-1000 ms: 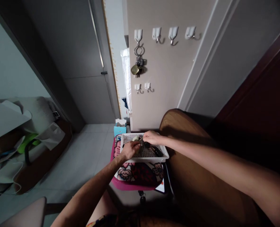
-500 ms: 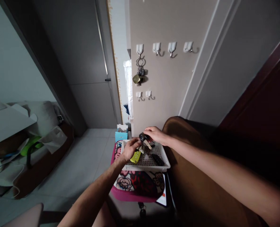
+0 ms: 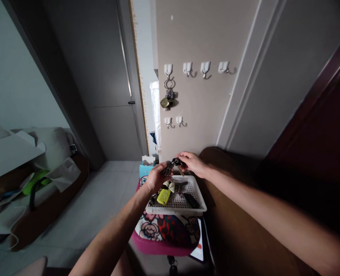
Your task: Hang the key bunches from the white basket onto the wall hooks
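Between both hands, just above the far side of a white plastic basket, is a bunch of keys with a dark fob. My left hand is closed on the metal keys at the left of the bunch. My right hand grips the dark fob end, and one brass-coloured key hangs below it. In the basket lie a yellow-green car key, a black car key and other small items partly hidden by my left hand.
White hooks are fixed on the beige wall panel. Another key bunch hangs from the left one. The basket rests on a flower-patterned pink-edged cushion. A blue box stands behind, and brown furniture is on the right.
The key bunch has been lifted slightly clear of the basket's contents and stretched between my hands. My left hand now holds the metal keys. The view has tilted up a little.
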